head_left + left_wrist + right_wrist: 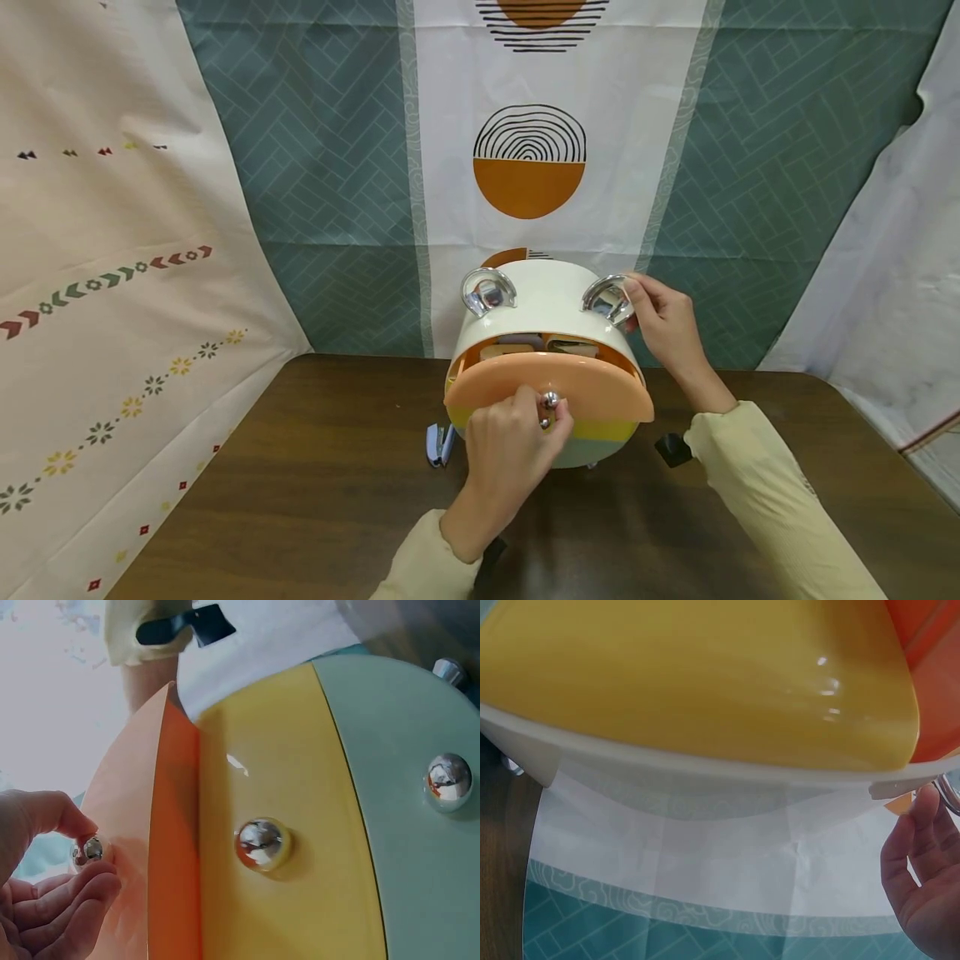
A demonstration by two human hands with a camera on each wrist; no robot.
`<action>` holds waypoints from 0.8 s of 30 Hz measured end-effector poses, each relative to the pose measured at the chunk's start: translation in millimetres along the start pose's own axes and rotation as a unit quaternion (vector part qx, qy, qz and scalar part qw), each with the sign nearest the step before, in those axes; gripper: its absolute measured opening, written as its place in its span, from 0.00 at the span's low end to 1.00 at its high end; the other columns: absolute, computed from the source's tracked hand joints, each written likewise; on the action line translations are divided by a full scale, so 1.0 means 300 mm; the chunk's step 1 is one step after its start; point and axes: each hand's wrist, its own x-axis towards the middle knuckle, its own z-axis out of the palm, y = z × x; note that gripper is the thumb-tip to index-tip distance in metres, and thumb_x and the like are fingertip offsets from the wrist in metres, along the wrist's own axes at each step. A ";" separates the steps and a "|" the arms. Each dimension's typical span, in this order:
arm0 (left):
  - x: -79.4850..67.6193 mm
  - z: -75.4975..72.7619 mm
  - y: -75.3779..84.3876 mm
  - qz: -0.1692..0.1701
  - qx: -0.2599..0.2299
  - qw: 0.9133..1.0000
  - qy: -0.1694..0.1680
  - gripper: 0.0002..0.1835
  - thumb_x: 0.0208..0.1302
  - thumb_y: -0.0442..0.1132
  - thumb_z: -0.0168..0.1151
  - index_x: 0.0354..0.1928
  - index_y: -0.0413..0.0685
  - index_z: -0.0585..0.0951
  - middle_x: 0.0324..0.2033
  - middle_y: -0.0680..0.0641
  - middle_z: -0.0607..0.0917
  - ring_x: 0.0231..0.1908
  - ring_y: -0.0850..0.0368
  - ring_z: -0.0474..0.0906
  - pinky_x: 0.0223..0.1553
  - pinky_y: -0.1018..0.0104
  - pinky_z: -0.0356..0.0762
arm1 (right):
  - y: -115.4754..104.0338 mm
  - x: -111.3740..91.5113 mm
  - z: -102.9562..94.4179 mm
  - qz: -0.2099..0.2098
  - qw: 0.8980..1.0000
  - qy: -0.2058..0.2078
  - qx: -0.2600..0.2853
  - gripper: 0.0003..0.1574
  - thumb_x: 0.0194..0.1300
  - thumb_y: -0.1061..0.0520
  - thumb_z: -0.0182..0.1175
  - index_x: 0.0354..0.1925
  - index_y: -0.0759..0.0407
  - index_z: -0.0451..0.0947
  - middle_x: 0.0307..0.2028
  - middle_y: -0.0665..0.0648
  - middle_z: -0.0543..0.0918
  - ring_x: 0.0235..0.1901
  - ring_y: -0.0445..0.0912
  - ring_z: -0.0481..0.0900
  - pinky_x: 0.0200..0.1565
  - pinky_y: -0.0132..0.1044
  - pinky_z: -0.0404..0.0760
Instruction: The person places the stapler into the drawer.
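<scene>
A round white storage box (pixel 547 292) with two shiny silver ears (pixel 489 292) on top stands on the table. Its orange top drawer (pixel 600 387) is pulled out, with several pale and grey items (pixel 573 347) showing inside. My left hand (pixel 506 446) pinches the drawer's silver knob (pixel 93 849) between thumb and fingers. Below it, the yellow drawer (pixel 300 750) and green drawer (pixel 397 735) sit closed, each with a silver knob. My right hand (pixel 667 325) grips the right silver ear (pixel 608 298) by its outer edge; that ear is mostly cut off in the right wrist view.
A light blue stapler (pixel 438 444) lies left of the box on the dark wooden table (pixel 315 500). Behind hangs a patterned green and white cloth (pixel 337 192); a cream cloth (pixel 112 333) borders the left side.
</scene>
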 end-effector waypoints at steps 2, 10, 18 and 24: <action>0.005 0.013 -0.006 -0.002 -0.003 1.000 -0.003 0.22 0.43 0.42 0.66 0.09 0.49 0.62 0.06 0.56 0.58 0.08 0.67 0.48 0.12 0.79 0.41 | -0.005 0.000 0.000 0.001 1.000 0.002 0.000 0.16 0.67 0.63 0.49 0.47 0.74 0.76 0.17 0.59 0.76 0.13 0.38 0.71 0.22 0.23 0.70; 0.019 0.047 -0.022 -0.006 -0.007 1.000 -0.008 0.21 0.46 0.43 0.65 0.10 0.50 0.63 0.06 0.56 0.58 0.07 0.65 0.49 0.12 0.78 0.43 | -0.004 0.001 0.001 0.003 1.000 0.008 0.006 0.15 0.66 0.64 0.50 0.46 0.73 0.76 0.16 0.52 0.76 0.13 0.38 0.71 0.22 0.23 0.70; 0.036 0.060 -0.029 -0.011 0.006 1.000 -0.025 0.21 0.48 0.45 0.64 0.10 0.50 0.63 0.06 0.56 0.58 0.07 0.65 0.51 0.11 0.76 0.44 | 0.059 0.013 0.007 0.010 1.000 0.007 -0.007 0.15 0.66 0.63 0.50 0.47 0.70 0.77 0.17 0.56 0.76 0.13 0.41 0.72 0.21 0.23 0.70; 0.043 0.069 -0.035 -0.014 0.014 0.999 -0.035 0.21 0.49 0.45 0.64 0.10 0.49 0.64 0.06 0.55 0.59 0.07 0.64 0.52 0.11 0.77 0.45 | 0.006 0.004 0.003 0.004 1.000 0.009 0.007 0.15 0.66 0.64 0.50 0.46 0.73 0.76 0.17 0.47 0.75 0.13 0.38 0.71 0.21 0.22 0.70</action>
